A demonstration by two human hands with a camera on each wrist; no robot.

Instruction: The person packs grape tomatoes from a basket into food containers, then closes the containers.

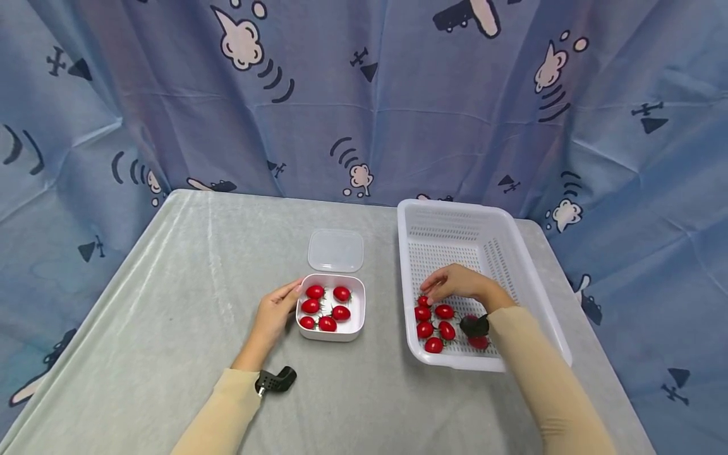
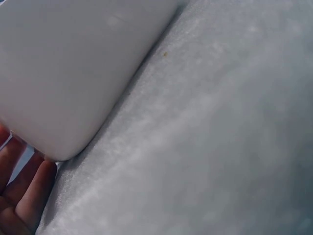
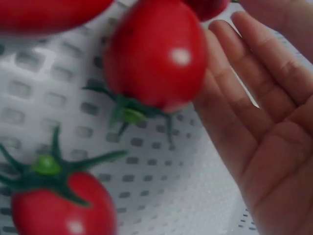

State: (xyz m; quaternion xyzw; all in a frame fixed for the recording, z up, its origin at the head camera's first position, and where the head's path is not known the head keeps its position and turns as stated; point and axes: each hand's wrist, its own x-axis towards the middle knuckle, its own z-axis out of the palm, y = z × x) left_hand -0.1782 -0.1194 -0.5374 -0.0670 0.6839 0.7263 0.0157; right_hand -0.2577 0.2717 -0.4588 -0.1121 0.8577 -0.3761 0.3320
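Observation:
My left hand (image 1: 275,312) rests against the left side of a white plastic box (image 1: 331,337), its fingers extended along the back left corner. Several red cherry tomatoes (image 1: 327,323) with green stems lie inside the box. Over the front left part of a white perforated basket (image 1: 405,278), my right hand (image 1: 458,282) reaches down with thumb and fingers apart. Its fingertips are right at a cherry tomato (image 1: 423,301). In the right wrist view, the fingers are mostly straight beside a larger-looking cherry tomato (image 3: 156,54). The left wrist view shows fingertips touching the box's lower corner.
A translucent lid (image 1: 335,251) lies flat just behind the box. More cherry tomatoes (image 1: 446,330) sit in the front of the basket, one partly hidden by the right wrist camera. A grey cloth covers the table (image 1: 170,316); a patterned blue curtain (image 1: 318,95) hangs behind.

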